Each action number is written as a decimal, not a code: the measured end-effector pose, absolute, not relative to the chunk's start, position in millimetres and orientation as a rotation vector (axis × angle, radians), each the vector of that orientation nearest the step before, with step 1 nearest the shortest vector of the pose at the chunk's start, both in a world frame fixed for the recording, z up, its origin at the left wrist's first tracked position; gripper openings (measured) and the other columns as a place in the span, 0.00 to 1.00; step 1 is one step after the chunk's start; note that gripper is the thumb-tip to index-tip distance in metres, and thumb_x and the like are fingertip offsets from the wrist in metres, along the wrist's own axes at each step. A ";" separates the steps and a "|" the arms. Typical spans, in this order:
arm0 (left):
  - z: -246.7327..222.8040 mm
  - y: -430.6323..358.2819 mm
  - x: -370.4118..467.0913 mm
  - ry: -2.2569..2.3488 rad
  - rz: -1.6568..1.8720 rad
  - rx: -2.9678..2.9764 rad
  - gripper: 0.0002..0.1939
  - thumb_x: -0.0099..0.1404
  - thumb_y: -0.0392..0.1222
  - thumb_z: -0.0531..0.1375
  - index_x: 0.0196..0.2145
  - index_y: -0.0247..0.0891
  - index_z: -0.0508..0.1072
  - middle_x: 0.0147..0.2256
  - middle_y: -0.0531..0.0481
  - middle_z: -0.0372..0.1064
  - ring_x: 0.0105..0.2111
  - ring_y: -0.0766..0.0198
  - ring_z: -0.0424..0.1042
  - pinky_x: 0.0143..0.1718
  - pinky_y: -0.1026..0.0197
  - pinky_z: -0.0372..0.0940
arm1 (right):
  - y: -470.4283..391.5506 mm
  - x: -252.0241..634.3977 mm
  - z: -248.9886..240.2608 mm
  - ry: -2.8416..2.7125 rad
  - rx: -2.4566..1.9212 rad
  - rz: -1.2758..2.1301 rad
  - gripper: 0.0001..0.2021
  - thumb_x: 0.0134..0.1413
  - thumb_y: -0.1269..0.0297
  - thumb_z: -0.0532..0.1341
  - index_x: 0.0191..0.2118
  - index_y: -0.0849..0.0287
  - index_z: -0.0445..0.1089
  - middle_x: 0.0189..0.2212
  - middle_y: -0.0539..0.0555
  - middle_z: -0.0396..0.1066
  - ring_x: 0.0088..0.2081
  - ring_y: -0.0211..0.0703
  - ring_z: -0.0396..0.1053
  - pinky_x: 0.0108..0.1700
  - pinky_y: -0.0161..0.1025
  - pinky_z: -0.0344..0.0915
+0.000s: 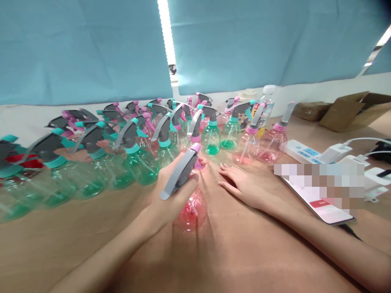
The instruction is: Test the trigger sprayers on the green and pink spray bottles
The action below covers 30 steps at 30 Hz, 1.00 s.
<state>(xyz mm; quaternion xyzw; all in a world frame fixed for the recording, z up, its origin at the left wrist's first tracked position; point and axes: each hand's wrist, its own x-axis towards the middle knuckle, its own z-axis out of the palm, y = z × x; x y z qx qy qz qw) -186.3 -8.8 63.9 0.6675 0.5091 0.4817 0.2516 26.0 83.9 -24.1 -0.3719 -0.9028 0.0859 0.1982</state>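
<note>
My left hand (175, 195) is wrapped round the neck of a pink spray bottle (192, 213) in the middle of the view. The bottle stands upright, and its grey and pink spray head (181, 171) shows above my fingers. To the right of it, my right hand (240, 183) lies on the table (214, 252) with its fingers spread and nothing in them. Beyond both hands are green spray bottles (142, 165) with teal collars and pink spray bottles (273, 142) with pink collars.
Several spray bottles run in rows from the far left to the centre back. A power strip (297, 150) with chargers and a partly blurred phone (330, 211) lie at the right. Open cardboard boxes (351, 110) and a clear bottle (267, 101) are behind.
</note>
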 end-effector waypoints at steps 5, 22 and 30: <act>63.4 -8.4 -186.6 1.392 1.329 1.825 0.03 0.60 0.35 0.55 0.29 0.40 0.63 0.23 0.56 0.58 0.22 0.67 0.58 0.22 0.62 0.52 | 81.2 24.9 -17.3 -2.533 -1.069 0.235 0.18 0.65 0.57 0.54 0.54 0.61 0.69 0.55 0.62 0.69 0.56 0.56 0.67 0.58 0.54 0.62; 77.1 -9.3 -181.5 1.373 1.311 1.847 0.04 0.53 0.34 0.54 0.29 0.40 0.66 0.22 0.56 0.57 0.17 0.70 0.50 0.19 0.63 0.48 | 82.8 25.5 -23.1 -2.510 -1.027 0.259 0.19 0.65 0.57 0.54 0.54 0.62 0.69 0.56 0.63 0.69 0.57 0.56 0.66 0.58 0.54 0.62; 76.7 -8.3 -182.2 1.336 1.312 1.864 0.03 0.54 0.35 0.55 0.26 0.40 0.66 0.21 0.56 0.57 0.18 0.69 0.52 0.20 0.62 0.50 | 80.2 25.3 -15.6 -2.531 -1.011 0.236 0.17 0.65 0.58 0.54 0.53 0.59 0.70 0.55 0.62 0.69 0.57 0.57 0.66 0.57 0.55 0.63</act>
